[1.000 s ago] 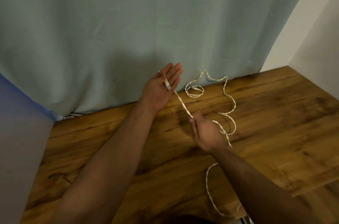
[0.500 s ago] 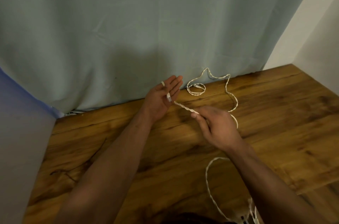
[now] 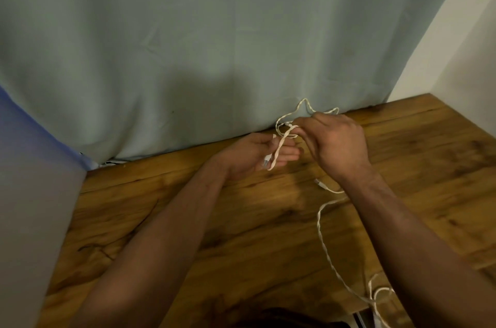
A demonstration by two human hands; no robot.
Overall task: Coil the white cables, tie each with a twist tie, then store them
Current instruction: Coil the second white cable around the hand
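White cable (image 3: 279, 150) looped between both hands near curtain (image 3: 188, 46).

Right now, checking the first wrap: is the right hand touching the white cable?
Touching. The head view shows the right hand pinching the white cable at its fingertips, above the left hand.

The right hand (image 3: 336, 144) hides part of the white cable (image 3: 323, 236)

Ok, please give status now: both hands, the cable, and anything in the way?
Left hand palm up, cable end lying in it. Right hand pinching cable at left fingertips, looping it. Rest trails loose over table. Nothing in the way.
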